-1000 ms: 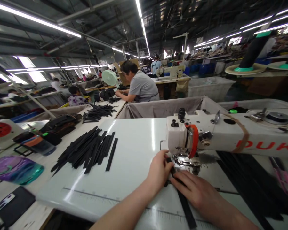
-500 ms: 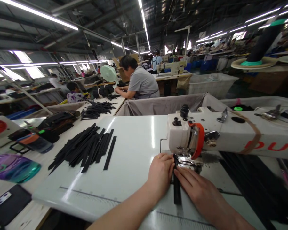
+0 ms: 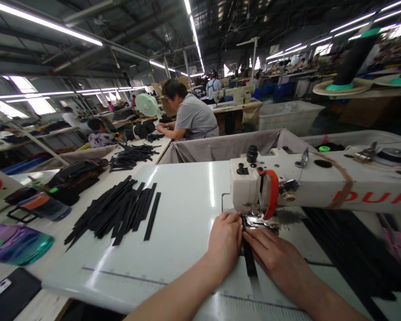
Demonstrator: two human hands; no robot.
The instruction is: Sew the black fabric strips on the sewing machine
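Left hand (image 3: 225, 238) and right hand (image 3: 276, 252) lay close together, fingers against black strip (image 3: 249, 262) below sewing machine (image 3: 316, 176); couldn't tell whether either pinched it.

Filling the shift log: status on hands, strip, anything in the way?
Left hand, right hand on black strip. Far end beside metal foot. Sewing machine close ahead.

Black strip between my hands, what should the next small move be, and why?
Probably ease the black strip gently toward the presser foot: its far part lies close by the foot, though whether under it is unclear, the left hand and right hand flank it, and its near end sticks out toward you.
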